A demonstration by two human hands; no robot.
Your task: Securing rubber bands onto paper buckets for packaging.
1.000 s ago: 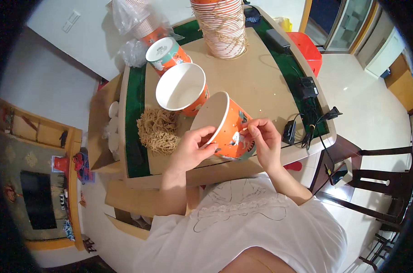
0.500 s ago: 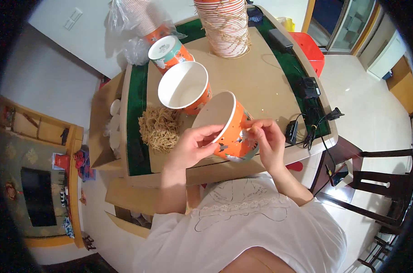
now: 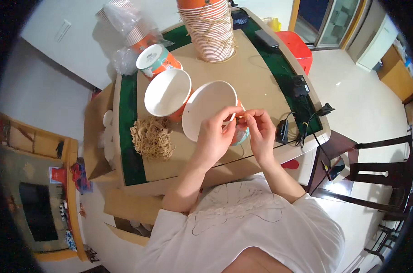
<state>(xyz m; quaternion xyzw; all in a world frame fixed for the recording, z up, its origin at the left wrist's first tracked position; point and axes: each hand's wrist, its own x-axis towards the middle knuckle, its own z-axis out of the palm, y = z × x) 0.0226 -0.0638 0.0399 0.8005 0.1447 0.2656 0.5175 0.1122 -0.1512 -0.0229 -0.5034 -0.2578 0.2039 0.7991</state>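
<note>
A large orange-and-white paper bucket leans tilted on the table in front of me, its white inside facing up toward me. My left hand is closed in a pinch at the bucket's right rim, thumb and forefinger together. Close against it, my right hand also pinches, its fingertips meeting the left ones. Whatever lies between the fingertips is too small to make out. To the left, a second paper bucket stands with its opening up, and a tangled heap of tan string loops lies nearer me.
An upside-down paper bucket and plastic-wrapped buckets stand at the far left. A tall stack of nested buckets with string around it rises at the back. Black adapters and cables lie along the right edge. Cardboard boxes stand left.
The bucket has turned so its opening faces me more. My left hand has moved right along the rim, and both hands' fingertips have come together. The view has shifted slightly.
</note>
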